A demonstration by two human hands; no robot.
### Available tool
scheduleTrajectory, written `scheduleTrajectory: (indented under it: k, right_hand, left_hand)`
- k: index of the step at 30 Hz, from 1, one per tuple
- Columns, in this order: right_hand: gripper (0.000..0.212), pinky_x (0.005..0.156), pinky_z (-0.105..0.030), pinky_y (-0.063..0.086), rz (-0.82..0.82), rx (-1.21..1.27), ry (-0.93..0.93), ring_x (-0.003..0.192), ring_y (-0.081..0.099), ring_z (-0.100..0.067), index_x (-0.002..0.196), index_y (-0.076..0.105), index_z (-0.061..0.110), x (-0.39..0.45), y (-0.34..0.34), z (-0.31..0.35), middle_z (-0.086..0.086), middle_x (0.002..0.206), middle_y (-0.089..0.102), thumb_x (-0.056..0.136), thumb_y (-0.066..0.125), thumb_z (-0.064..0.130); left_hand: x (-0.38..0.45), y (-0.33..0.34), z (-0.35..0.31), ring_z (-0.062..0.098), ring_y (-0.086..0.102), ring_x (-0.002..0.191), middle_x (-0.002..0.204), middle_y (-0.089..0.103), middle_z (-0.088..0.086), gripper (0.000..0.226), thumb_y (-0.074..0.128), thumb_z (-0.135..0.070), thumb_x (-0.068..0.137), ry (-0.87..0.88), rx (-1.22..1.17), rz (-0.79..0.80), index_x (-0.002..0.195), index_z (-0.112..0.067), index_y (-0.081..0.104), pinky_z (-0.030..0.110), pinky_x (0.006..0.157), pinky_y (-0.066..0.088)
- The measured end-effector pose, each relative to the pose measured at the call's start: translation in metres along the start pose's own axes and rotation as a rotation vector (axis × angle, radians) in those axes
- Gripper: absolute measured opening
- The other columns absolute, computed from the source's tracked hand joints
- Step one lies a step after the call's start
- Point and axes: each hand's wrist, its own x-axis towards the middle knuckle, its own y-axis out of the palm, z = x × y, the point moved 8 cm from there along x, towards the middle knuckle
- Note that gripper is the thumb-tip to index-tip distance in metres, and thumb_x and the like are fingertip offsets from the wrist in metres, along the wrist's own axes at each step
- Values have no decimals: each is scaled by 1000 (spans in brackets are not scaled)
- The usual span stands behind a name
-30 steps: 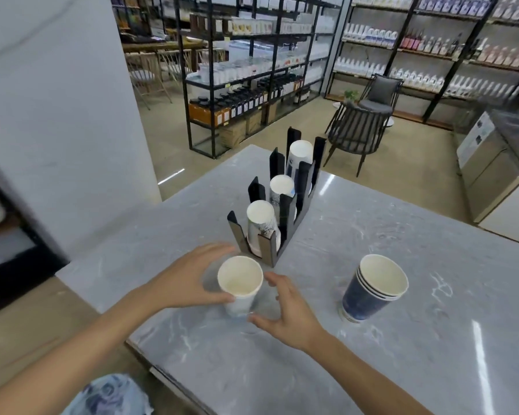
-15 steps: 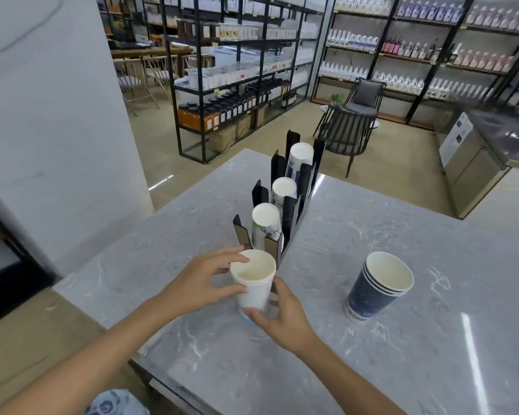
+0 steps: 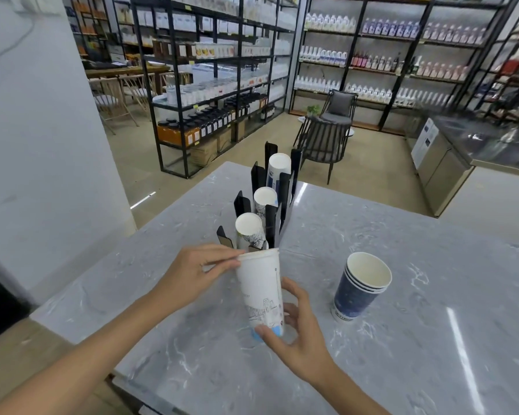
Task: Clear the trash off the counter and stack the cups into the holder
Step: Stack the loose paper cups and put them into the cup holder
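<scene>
A tall white paper cup (image 3: 262, 290) with a line drawing and a blue base is lifted and tipped, its rim pointing away from me. My left hand (image 3: 194, 272) grips it at the rim; my right hand (image 3: 297, 336) holds its base. Just behind it stands the black cup holder (image 3: 271, 217) with three slots, each holding a stack of white cups bottom-up. A nested stack of dark blue cups (image 3: 361, 286) stands upright on the grey marble counter (image 3: 402, 339), to the right of my hands.
The counter's near-left edge drops to a tan floor beside a white pillar (image 3: 42, 145). Beyond the counter are black metal shelves (image 3: 210, 85) full of bottles, two dark chairs (image 3: 324, 145) and a steel cabinet (image 3: 441, 157) at the right.
The white cup was upright on the counter; both hands have since raised it and tipped it over toward the holder. My right hand moved from beside the cup to under its base.
</scene>
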Motion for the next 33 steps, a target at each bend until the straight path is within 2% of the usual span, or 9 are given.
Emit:
scheduleTrajectory:
  k: [5,8,12,15,20,23,26,29,33]
  right_hand:
    - [68,90,-37,59,-175,-12,-151,131,56,-26,146,40,33,5,-37,24,2,155,41,89,70,54]
    - [70,93,-35,59,-219,-9,-187,138,50,-23,147,39,32,23,-52,39,3,154,42,89,70,56]
    - [77,93,-31,59,-234,-33,-234,137,51,-19,147,38,28,50,-63,59,7,149,45,84,77,50]
    - [76,92,-30,58,-269,-71,-306,133,54,-19,144,41,27,69,-73,77,7,143,48,81,80,47]
    - [73,99,-33,54,-339,-165,-352,128,54,-15,141,44,27,108,-85,100,7,137,52,82,72,61]
    - [69,97,-38,56,-387,-204,-334,127,53,-9,141,39,35,138,-90,112,19,137,51,84,70,59]
    - [70,93,-37,59,-360,-200,-312,124,54,0,142,40,37,170,-89,125,34,133,50,84,60,72]
    - [74,92,-41,59,-314,-212,-286,126,55,-7,145,42,37,197,-83,130,19,138,54,84,56,77]
    - [75,92,-41,59,-272,-352,-288,125,55,-8,148,38,41,222,-75,135,16,141,56,86,53,79]
  left_hand:
    - [19,-3,-11,-2,71,95,105,75,-24,28,74,-17,88,-13,-52,-85,113,-31,75,10,85,53]
    - [36,-3,-17,-3,69,97,101,76,-21,34,71,-20,93,-16,-38,-114,123,-35,70,6,80,50]
    - [62,-3,-27,-6,65,101,112,72,-14,38,64,-21,97,14,25,-111,132,-35,63,3,82,47]
    - [81,-7,-33,-5,67,96,116,69,-23,38,66,-19,96,4,-19,-137,131,-33,65,3,79,48]
    - [109,-5,-24,-19,63,91,94,70,-34,41,66,-20,95,-102,-8,-94,131,-40,60,-3,71,44]
    - [125,-1,-14,-19,59,91,104,69,-26,42,58,-32,99,-179,39,-41,141,-38,51,11,87,38]
    - [141,2,-2,-4,57,113,126,66,-13,44,42,-51,102,-261,-19,23,143,-39,49,26,97,34]
    - [152,3,8,-11,54,109,116,69,-14,52,25,-73,93,-305,-19,91,133,-53,52,31,96,30]
    - [163,-2,35,15,46,127,120,69,-4,74,18,-82,84,-426,-33,130,138,-45,51,36,98,24]
